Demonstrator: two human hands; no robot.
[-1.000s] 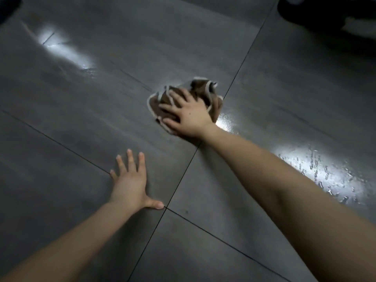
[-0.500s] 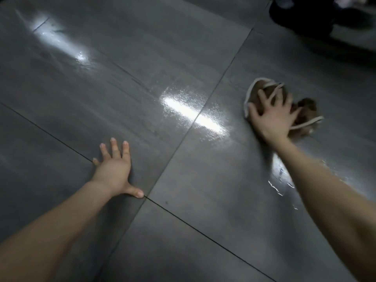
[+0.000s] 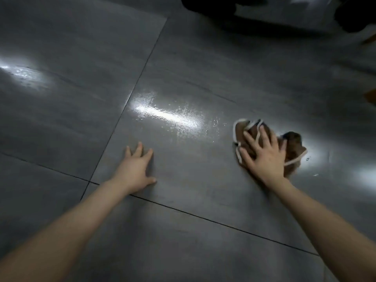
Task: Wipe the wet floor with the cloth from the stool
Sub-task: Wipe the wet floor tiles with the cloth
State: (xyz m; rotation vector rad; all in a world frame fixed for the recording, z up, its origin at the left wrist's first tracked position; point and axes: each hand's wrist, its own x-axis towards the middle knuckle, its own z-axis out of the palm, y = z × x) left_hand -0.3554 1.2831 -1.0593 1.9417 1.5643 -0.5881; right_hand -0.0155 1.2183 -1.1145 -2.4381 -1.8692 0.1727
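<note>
A crumpled brown cloth (image 3: 294, 143) with a white edge lies on the dark grey tiled floor (image 3: 183, 231) at the right. My right hand (image 3: 264, 155) presses flat on it with fingers spread. A wet, shiny patch (image 3: 168, 116) with small droplets lies on the tile to the left of the cloth. My left hand (image 3: 136, 169) rests flat on the floor just below that patch, fingers straight, holding nothing.
Dark tile joints (image 3: 140, 78) run across the floor. Another bright sheen (image 3: 26, 75) shows at the far left. Dark shapes (image 3: 244, 15) lie along the top edge, with something dark at the top right corner (image 3: 354, 19).
My right hand has slid the cloth from the tile joint out to the right. The view has shifted, and my left hand now sits on the tile right of the joint.
</note>
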